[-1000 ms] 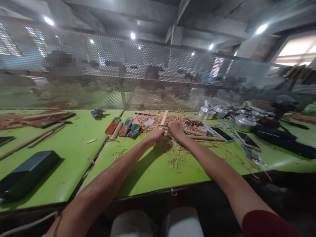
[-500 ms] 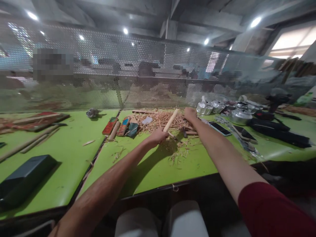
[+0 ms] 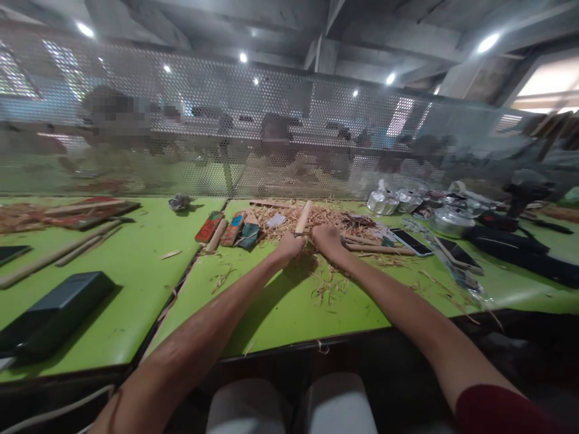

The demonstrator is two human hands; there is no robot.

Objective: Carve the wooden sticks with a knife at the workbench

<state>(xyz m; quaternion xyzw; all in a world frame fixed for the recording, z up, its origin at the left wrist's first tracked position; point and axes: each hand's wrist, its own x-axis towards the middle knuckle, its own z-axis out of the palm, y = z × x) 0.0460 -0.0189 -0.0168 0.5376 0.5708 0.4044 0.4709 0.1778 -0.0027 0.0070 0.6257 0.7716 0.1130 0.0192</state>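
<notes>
Apparently gripping a pale wooden stick [image 3: 304, 217] at the centre of the frame, closed firmly round its near end with the left hand [image 3: 289, 246], and leaving its far end tipped up toward the mesh screen [image 3: 181, 144]. Curled, too, into a tight fist with the right hand [image 3: 328, 239], just right of the stick — cannot make out the thing inside it for certain, beyond a thin dark edge crossing the wood. Judged from the broad heap of shavings [image 3: 323, 216] behind the hands, and from the loose curls [image 3: 329, 290] at lower centre, well under way with the paring. Looks mostly bare along the visible length, yet cannot tell about smoothness or about the part under the fingers; probably not finished, with both hands closed at the wood. Farther out, left of centre, see a red block [image 3: 209, 226] and a dark green scrap [image 3: 248, 236] lying on the green table [image 3: 280, 325]; right of centre, brown sticks [image 3: 382, 249] near a phone [image 3: 411, 242] — all out of hand.
</notes>
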